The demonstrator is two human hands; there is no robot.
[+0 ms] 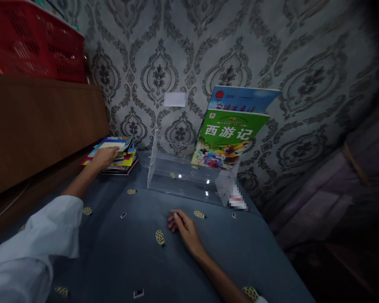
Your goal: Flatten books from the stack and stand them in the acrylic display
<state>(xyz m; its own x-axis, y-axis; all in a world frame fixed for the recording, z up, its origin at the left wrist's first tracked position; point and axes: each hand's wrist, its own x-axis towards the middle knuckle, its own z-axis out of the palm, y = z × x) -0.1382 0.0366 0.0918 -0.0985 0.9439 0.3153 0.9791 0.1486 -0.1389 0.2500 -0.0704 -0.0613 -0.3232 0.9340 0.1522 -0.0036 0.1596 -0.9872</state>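
At the left, a stack of thin colourful books [121,168] lies on the cloth-covered table. My left hand [105,158] is at its near side, closed on the top book [123,143]; part of the fingers is hidden. My right hand [185,229] rests on the cloth, loosely curled with nothing in it. Beyond it stands a clear acrylic book rack [183,185] with stepped tiers. A green picture book [227,141] leans upright on the rack's right side, and a blue book [243,99] stands behind it. The rack's left side holds no book.
A brown wooden cabinet [44,126] with a red plastic basket [38,46] on it borders the left. Patterned wallpaper [159,75] rises behind the rack. A small white-and-red item [238,200], blurred out, sits at the rack's right end. Pale purple fabric [341,168] hangs at the right.
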